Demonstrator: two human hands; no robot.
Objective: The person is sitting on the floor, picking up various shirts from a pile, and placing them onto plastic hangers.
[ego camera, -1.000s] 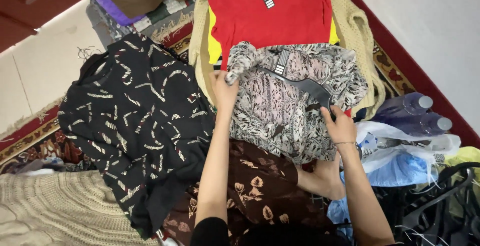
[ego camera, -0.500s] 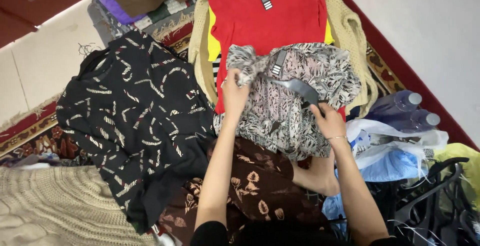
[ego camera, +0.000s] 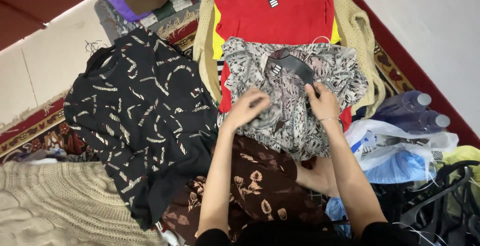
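Note:
A grey leaf-print blouse [ego camera: 330, 68] lies spread over a red top [ego camera: 280, 13] on the floor. A black plastic hanger [ego camera: 295, 65] sits in its neck opening. My right hand [ego camera: 322, 101] grips the hanger's lower end at the blouse's middle. My left hand [ego camera: 248, 108] pinches a fold of the same blouse on its left side. A brown floral skirt [ego camera: 255, 183] covers my lap below both arms.
A black garment with pale dashes [ego camera: 140, 116] lies to the left. A cream knit [ego camera: 50, 206] is at the lower left. Two plastic bottles [ego camera: 415, 108], plastic bags [ego camera: 395, 146] and several black hangers [ego camera: 440, 196] crowd the right. A patterned rug [ego camera: 35, 131] lies underneath.
The blouse's left shoulder has been laid flat over the hanger. My left hand dropped from the shoulder to the blouse's left side, and my right hand shifted up toward the collar.

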